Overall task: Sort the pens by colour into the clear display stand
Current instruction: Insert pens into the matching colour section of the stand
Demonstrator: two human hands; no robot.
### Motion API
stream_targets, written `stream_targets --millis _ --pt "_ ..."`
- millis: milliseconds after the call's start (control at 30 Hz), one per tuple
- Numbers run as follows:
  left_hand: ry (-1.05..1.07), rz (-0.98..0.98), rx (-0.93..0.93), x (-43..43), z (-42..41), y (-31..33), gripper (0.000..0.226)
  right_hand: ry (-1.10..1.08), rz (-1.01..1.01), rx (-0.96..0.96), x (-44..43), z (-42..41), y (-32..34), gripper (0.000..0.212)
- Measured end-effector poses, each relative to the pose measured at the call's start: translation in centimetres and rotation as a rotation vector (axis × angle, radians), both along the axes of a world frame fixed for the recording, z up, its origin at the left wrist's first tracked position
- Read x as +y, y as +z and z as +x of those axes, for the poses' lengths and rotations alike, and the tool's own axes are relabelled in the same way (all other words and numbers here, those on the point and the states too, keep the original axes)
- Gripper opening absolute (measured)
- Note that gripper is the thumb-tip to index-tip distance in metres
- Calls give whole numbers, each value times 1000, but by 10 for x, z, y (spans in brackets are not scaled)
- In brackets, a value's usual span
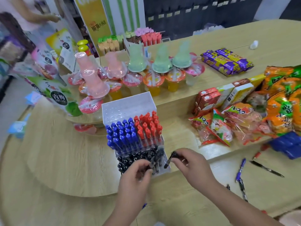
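Light wooden counters point(57, 152) fill a shop, with stocked shelves behind. Just ahead of our hands stands the clear display stand point(128, 105), stepped in tiers. Its back tier, farthest from our hands, shows only open holes. Below that, blue pens point(120, 134) stand upright ahead of our left hand, and red pens point(148, 126) sit beside them, ahead of the gap between our hands. The front tier, nearest us, holds black pens point(130, 160).

Our left hand point(135, 175) curls its fingers onto the tops of those black pens; blur keeps us from telling whether it grips one. Our right hand point(190, 163) pinches a single black pen point(170, 159) between thumb and fingers, tilted, its lower end at the stand's front right corner.

Right of our right hand, loose pens lie on the counter: a blue pen point(240, 168), a loose black pen point(267, 169) and a red pen point(259, 153) partly under a blue pack point(288, 144). Beyond them are orange snack packets point(280, 103), cut off by the frame edge. Sealed jelly cups point(153, 82) crowd behind the stand. A small blue object point(144, 205) peeks out beside our left wrist, too hidden to name.
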State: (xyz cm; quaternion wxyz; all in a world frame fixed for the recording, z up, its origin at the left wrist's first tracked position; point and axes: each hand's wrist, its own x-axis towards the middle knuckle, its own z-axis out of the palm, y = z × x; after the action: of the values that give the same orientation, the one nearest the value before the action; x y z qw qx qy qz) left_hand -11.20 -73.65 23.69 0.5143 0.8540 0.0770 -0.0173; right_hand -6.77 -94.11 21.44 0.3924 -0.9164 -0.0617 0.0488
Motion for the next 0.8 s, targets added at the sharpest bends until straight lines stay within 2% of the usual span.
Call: stream_targets --millis 167,300,433,567,800 --pt "7 22 -66 -13 25 8 25 110 -88 -25 12 9 -8 23" --pt "5 23 -25 -16 36 8 19 203 -209 -85 17 9 -10 22" --pt "11 34 -13 -13 39 4 20 248 -312 -33 22 9 -21 23" --pt "-3 23 -3 -11 41 2 20 226 -321 -2 26 11 -28 22" --pt "-38 17 9 -10 41 0 22 145 -275 -77 31 -2 -42 15"
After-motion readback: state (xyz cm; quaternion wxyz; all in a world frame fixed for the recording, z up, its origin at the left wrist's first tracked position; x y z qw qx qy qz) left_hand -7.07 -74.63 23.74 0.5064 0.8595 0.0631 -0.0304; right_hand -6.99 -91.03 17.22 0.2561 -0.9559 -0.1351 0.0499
